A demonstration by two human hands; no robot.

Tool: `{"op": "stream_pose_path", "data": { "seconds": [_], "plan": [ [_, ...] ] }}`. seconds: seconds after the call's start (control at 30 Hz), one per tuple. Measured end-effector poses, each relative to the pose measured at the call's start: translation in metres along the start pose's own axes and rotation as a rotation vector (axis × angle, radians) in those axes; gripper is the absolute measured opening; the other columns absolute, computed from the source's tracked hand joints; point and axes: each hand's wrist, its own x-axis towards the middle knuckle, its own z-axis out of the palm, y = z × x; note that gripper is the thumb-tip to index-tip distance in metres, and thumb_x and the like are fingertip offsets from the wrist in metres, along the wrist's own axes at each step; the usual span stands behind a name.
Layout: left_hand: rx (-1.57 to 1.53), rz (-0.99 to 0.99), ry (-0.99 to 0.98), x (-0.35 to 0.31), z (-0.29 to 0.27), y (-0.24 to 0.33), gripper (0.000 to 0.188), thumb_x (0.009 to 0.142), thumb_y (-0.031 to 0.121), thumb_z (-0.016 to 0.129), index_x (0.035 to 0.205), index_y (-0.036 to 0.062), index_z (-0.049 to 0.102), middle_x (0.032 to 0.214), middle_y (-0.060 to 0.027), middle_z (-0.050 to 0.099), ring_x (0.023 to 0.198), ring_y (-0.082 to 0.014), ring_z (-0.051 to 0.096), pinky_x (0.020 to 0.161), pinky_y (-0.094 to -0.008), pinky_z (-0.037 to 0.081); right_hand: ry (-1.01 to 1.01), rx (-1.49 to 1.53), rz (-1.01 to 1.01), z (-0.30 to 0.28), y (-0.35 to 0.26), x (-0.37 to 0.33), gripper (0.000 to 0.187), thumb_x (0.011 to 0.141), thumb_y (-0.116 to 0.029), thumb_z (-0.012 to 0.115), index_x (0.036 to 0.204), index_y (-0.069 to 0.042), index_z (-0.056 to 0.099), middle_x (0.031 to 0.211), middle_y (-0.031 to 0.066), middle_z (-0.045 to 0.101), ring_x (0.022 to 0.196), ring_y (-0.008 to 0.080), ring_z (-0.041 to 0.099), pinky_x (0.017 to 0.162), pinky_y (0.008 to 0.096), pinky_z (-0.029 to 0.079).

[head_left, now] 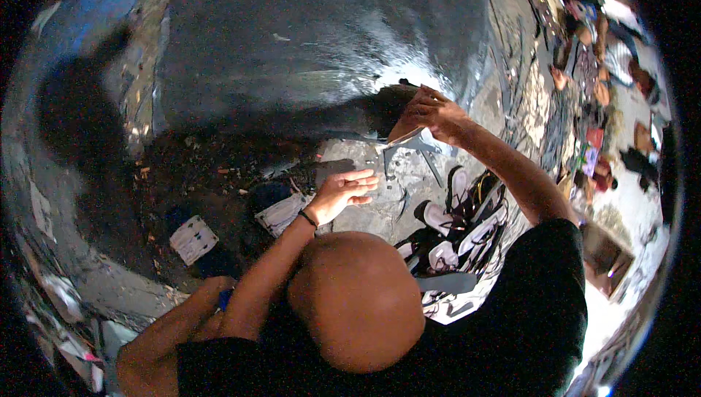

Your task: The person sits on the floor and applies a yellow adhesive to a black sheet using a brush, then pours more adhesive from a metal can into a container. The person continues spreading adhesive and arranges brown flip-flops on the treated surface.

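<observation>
My right hand (436, 116) reaches out to the near edge of a broad dark sheet-like surface (307, 39). Its fingers are closed on a thin brown flat piece (401, 128), whose exact kind I cannot make out. A dark shadow stretches over the surface beside that piece. Lower and to the left, my left hand (342, 194) hovers above the ground, fingers stretched apart and nothing in it. A dark band circles its wrist. Right of that hand lies a heap of sandals (442, 218) with pale soles and dark straps.
Two pale squarish pieces with small marks, one a white piece (193, 240), lie on the littered ground at left. At far right are people (621, 61) and a brown box (607, 260). A rounded bare form (358, 302) fills the lower middle.
</observation>
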Motion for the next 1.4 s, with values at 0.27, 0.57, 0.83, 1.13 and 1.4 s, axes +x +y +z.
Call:
{"op": "stream_pose_path", "data": {
  "seconds": [0.27, 0.57, 0.83, 1.13, 1.4],
  "plan": [
    [0.478, -0.122, -0.008, -0.010, 0.011, 0.021, 0.043, 0.092, 0.010, 0.059, 0.133, 0.0002, 0.049, 0.128, -0.0119, 0.058, 0.111, -0.0192, 0.060, 0.073, -0.0284, 0.057, 0.398, 0.745, 0.952, 0.012, -0.006, -0.098, 0.023, 0.088, -0.003, 0.057, 0.110, -0.001, 0.062, 0.096, 0.0030, 0.068, 0.091, 0.0158, 0.063, 0.089, 0.0341, 0.049],
    [1.415, -0.022, -0.394, -0.042, -0.014, 0.123, 0.041, 0.090, 0.017, 0.060, 0.126, -0.0017, 0.054, 0.119, -0.0157, 0.063, 0.101, -0.0243, 0.066, 0.084, -0.0356, 0.054, 0.647, 0.322, 1.489, 0.072, -0.018, -0.076, 0.031, 0.080, -0.029, 0.064, 0.097, -0.004, 0.062, 0.082, 0.0255, 0.065, 0.082, 0.0444, 0.063, 0.070, 0.0500, 0.051],
    [1.810, -0.225, -0.372, -0.152, -0.015, 0.221, 0.033, 0.085, 0.013, 0.061, 0.118, 0.0086, 0.062, 0.110, -0.0169, 0.066, 0.101, -0.0326, 0.064, 0.086, -0.0406, 0.052, 0.560, 0.386, 1.048, -0.014, -0.042, 0.107, 0.031, 0.083, -0.034, 0.060, 0.109, -0.017, 0.063, 0.094, 0.0166, 0.068, 0.084, 0.0385, 0.066, 0.072, 0.0481, 0.053],
    [1.893, -0.108, -0.368, -0.184, -0.044, 0.205, 0.042, 0.081, 0.017, 0.060, 0.122, 0.0105, 0.059, 0.110, -0.0174, 0.065, 0.102, -0.0353, 0.062, 0.088, -0.0439, 0.051, 0.151, 0.145, 0.375, -0.085, -0.147, 0.320, 0.018, 0.085, -0.019, 0.055, 0.094, -0.012, 0.069, 0.093, 0.0094, 0.071, 0.085, 0.0292, 0.070, 0.068, 0.0449, 0.054],
    [1.922, -0.102, -0.292, -0.206, -0.048, 0.225, 0.042, 0.081, 0.017, 0.062, 0.123, 0.0115, 0.059, 0.105, -0.0191, 0.065, 0.095, -0.0372, 0.063, 0.083, -0.0423, 0.052, 0.040, -0.237, 0.047, -0.065, -0.073, 0.220, 0.027, 0.080, -0.013, 0.056, 0.104, -0.022, 0.064, 0.110, -0.0033, 0.062, 0.116, 0.0201, 0.053, 0.112, 0.0453, 0.026]
  ]
}}
